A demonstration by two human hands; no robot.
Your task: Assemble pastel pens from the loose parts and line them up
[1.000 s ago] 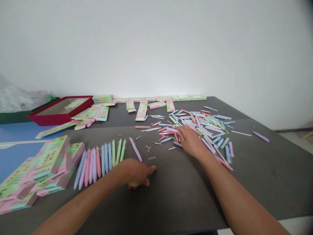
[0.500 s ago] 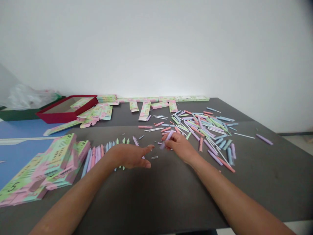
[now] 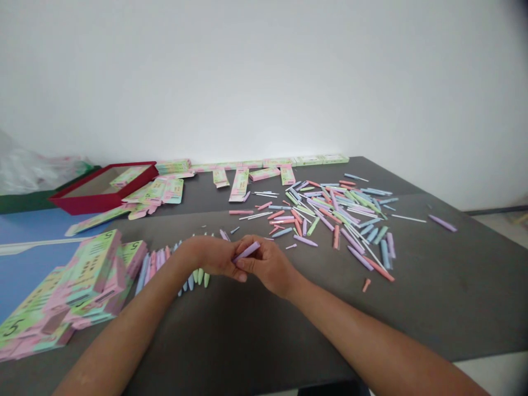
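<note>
Both hands meet above the dark table, around a purple pen barrel (image 3: pixel 247 251). My right hand (image 3: pixel 272 267) pinches it between thumb and fingers. My left hand (image 3: pixel 216 256) is closed at the barrel's lower left end; its fingertips are partly hidden behind the right hand. Beneath and beside my left wrist lies a row of pens, with light green ones (image 3: pixel 201 276) nearest the hand and pink and blue ones (image 3: pixel 142 274) farther left. To the right is a scattered heap of pastel pen parts and white refills (image 3: pixel 342 212).
Printed pen boxes (image 3: pixel 93 269) are stacked at the left. Behind them stand a red tray (image 3: pixel 74 204) and a green tray (image 3: pixel 20 203) with a plastic bag. More boxes (image 3: pixel 309 160) line the wall. A small pink part (image 3: pixel 366 284) lies right of my hands.
My right hand has moved left and down with the purple barrel to meet my left hand. The left hand's outstretched fingers have closed. A small pink part now shows clear of my right forearm.
</note>
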